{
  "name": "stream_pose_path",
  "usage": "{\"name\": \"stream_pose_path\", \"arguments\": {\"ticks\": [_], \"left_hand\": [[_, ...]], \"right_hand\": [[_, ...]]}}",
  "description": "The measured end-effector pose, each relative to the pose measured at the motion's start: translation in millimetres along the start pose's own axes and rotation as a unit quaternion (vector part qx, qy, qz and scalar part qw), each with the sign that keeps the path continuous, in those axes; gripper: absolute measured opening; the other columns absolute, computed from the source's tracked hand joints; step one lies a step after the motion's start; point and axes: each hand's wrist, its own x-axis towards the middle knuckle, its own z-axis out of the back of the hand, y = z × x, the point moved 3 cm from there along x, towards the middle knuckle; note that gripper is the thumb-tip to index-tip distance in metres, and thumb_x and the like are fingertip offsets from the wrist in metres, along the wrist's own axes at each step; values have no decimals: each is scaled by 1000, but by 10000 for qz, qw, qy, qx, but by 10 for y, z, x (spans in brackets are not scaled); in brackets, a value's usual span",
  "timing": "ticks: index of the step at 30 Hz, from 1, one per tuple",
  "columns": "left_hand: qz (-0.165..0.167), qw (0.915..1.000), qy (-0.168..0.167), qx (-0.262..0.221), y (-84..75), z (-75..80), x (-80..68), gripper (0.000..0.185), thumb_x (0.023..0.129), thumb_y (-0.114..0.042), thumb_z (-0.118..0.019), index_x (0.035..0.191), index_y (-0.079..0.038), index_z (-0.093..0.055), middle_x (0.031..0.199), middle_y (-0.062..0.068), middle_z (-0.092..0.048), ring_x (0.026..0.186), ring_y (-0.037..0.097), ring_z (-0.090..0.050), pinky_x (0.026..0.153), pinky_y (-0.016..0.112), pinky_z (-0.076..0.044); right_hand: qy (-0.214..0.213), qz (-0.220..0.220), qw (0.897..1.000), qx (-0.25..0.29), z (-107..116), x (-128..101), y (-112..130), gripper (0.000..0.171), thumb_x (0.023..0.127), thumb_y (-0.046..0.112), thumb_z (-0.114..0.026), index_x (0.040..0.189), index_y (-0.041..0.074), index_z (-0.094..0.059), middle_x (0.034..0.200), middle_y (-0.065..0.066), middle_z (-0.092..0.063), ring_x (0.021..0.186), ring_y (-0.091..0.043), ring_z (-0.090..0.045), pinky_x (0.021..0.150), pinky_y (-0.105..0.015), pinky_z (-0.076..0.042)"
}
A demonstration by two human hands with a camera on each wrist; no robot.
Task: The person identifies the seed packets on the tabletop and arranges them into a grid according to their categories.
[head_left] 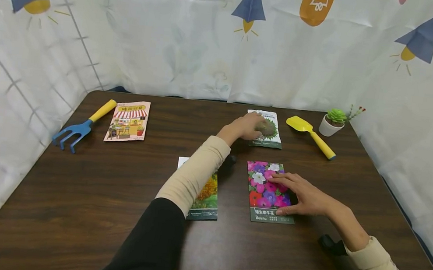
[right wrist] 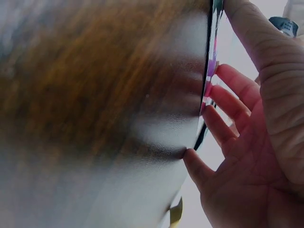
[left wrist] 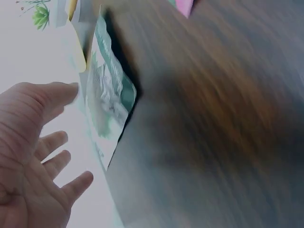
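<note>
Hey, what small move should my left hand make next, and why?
Probably close your left hand gently on the seed packet with the cactus picture. The hand is right over that packet, but its thumb and fingers are apart and grip nothing. Your right hand is already touching the flower seed packet.

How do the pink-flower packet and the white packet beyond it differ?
The pink-flower packet is crowded with bright flowers; the white packet shows one round green plant. The pink-flower packet lies nearer; the white packet lies farther off. The right hand is at the pink-flower packet, the left hand at the white packet. Both have dark bottom bands.
</note>
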Motion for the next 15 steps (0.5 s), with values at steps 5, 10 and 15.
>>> {"name": "stream_pose_path", "arguments": {"ticks": [5, 10, 15], "left_hand": [[-212, 9993, -209, -247, 128, 71, -149, 55, 106, -26, -55, 157, -11, -41, 168, 16, -22, 158, 33, -8, 126, 45, -14], [-246, 9991, -256, -214, 216, 114, -326, 60, 106, -30, -57, 159, -14, -37, 170, 14, -18, 158, 33, -6, 127, 46, -13], [-350, 9986, -352, -155, 239, 132, -481, 61, 105, -33, -58, 159, -15, -37, 170, 14, -19, 158, 32, -7, 126, 46, -15]], "right_hand": [[15, 4, 10000, -12, 1, -8, -5, 90, 81, 55, -81, 155, 20, -44, 155, -12, -42, 139, -40, -40, 108, -68, -37], [-10, -13, 10000, 15, 4, -11, -18, 89, 82, 54, -81, 155, 21, -44, 155, -12, -42, 140, -41, -40, 108, -69, -37], [-11, 8, 10000, 23, -10, 0, -26, 89, 82, 55, -81, 156, 22, -44, 155, -12, -42, 140, -41, -39, 108, -70, -37]]}}
